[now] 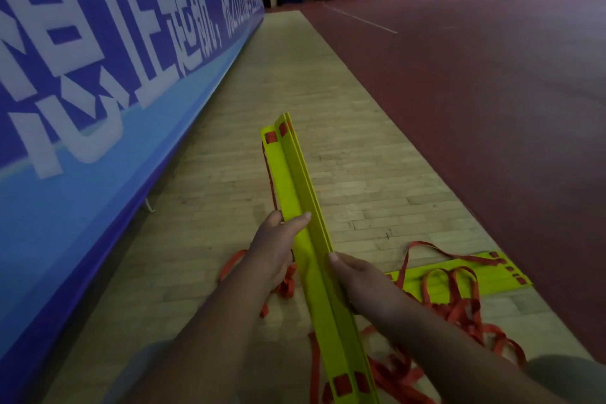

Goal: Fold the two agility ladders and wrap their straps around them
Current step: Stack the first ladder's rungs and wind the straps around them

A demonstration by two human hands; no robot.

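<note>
The first ladder looks folded: its flat plastic rungs are gathered into one stack of yellow rungs, held in the air over the wooden floor and pointing away from the person. The left hand grips the left edge of this stack, with the fingers curled under and the thumb lying on top. The right hand pinches the right edge a little nearer to the person, thumb on the upper face.

The wrapping is not done. The red straps hang loose under the stack and lie in tangled loops on the floor to its right. The second ladder also lies on the floor to the right of the stack. Its rungs seem gathered side by side, but its straps are unwrapped. So I judge that about half of the work is left.

The rungs are thin, stiff, smooth strips with straight edges and small slots at the ends, where the red webbing passes through. The straps are flat, soft and limp. To the left of the stack stands a long blue banner.
</note>
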